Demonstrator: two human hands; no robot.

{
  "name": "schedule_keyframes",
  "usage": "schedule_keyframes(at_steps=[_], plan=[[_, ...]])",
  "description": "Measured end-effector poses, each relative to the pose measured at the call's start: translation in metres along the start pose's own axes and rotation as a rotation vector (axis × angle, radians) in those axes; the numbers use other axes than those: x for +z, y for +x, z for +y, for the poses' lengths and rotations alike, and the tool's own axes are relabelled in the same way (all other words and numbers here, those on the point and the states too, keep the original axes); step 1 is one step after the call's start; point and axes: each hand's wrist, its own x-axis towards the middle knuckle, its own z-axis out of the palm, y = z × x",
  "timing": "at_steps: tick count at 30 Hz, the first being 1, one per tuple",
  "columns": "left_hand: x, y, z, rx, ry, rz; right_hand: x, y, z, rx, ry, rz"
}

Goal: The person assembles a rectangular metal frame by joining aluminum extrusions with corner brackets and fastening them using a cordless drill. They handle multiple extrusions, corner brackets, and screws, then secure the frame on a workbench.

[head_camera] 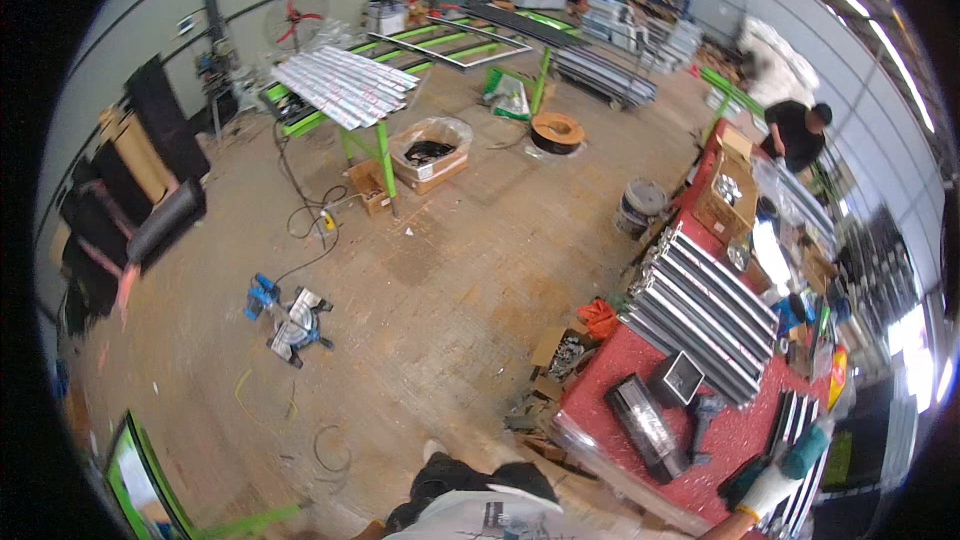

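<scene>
My right hand (784, 472), in a white glove with teal fingers, reaches over metal profiles (802, 420) at the near right of a red-covered table (592, 397). Whether it grips one is unclear; a dark shape lies beside its wrist. My left hand is out of view; only a bit of that arm shows at the bottom edge. Left of the right hand, a cordless drill (703, 424) lies on the red cover. Beside the drill are a film-wrapped dark block (646, 427) and an open-ended rectangular metal tube (675, 379). A larger bundle of metal profiles (701, 307) lies farther back.
A blue mitre saw (296, 322) stands on the floor, its cable running back. A lidded bucket (643, 202) and a carton of small parts (562, 356) sit beside the table. Another person (795, 131) works at its far end. Green stands (386, 157) bear wrapped profiles (345, 86).
</scene>
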Motion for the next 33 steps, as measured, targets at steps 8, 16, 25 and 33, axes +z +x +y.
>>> schedule_keyframes(at_steps=[8, 16, 25, 33], plan=[[-0.129, 0.078, 0.133, 0.021, 0.197, -0.095, 0.088, -0.033, -0.117, -0.01, -0.013, -0.016], [-0.13, 0.13, 0.26, 0.181, 0.637, -0.304, 0.312, -0.001, -0.07, 0.136, 0.362, -0.536], [-0.115, 0.169, 0.514, -0.123, 0.023, -0.256, 0.507, 0.073, -0.078, 0.557, 0.709, -0.729], [-0.117, 0.297, 0.597, 0.29, 0.887, -0.499, 0.567, 0.041, -0.089, 0.424, 0.469, -0.449]])
